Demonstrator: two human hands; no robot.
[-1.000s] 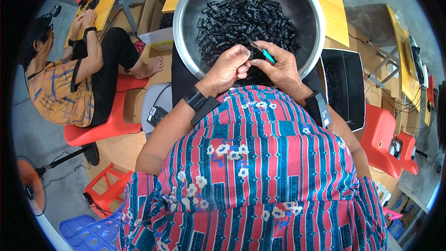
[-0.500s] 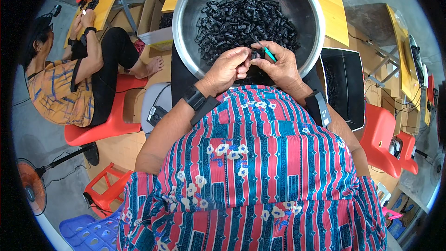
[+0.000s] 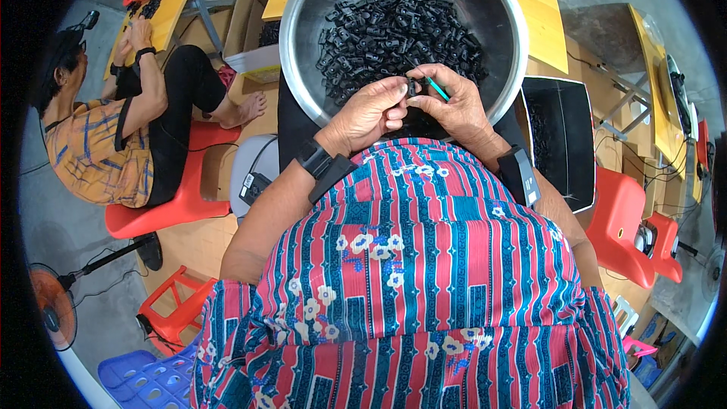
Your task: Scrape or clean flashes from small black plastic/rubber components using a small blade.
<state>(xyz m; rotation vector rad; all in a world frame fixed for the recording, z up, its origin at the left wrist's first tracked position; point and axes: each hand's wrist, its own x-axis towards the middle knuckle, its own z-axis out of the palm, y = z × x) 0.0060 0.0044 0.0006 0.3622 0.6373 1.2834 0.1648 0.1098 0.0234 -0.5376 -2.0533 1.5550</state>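
Compared with a second ago, the small black piece (image 3: 413,88) shows more plainly between the fingertips, and the green-handled tool (image 3: 438,89) has turned slightly in the grip; it seems the same piece is being worked on and not yet let go. The left hand (image 3: 372,110) pinches the piece between thumb and forefinger, other fingers curled. The right hand (image 3: 457,104) grasps the tool, thumb and fingertips close against the piece; whether the tip touches it I cannot tell. Both hands hang over the six o'clock side of a metal basin (image 3: 291,38), just below its heap of black pieces (image 3: 401,30).

Behind the basin, at twelve, lies a yellow table (image 3: 547,26). A black-lined box (image 3: 572,136) stands near three, a red chair (image 3: 617,216) towards four, a fan (image 3: 57,303) at eight, a seated co-worker (image 3: 98,151) near ten.
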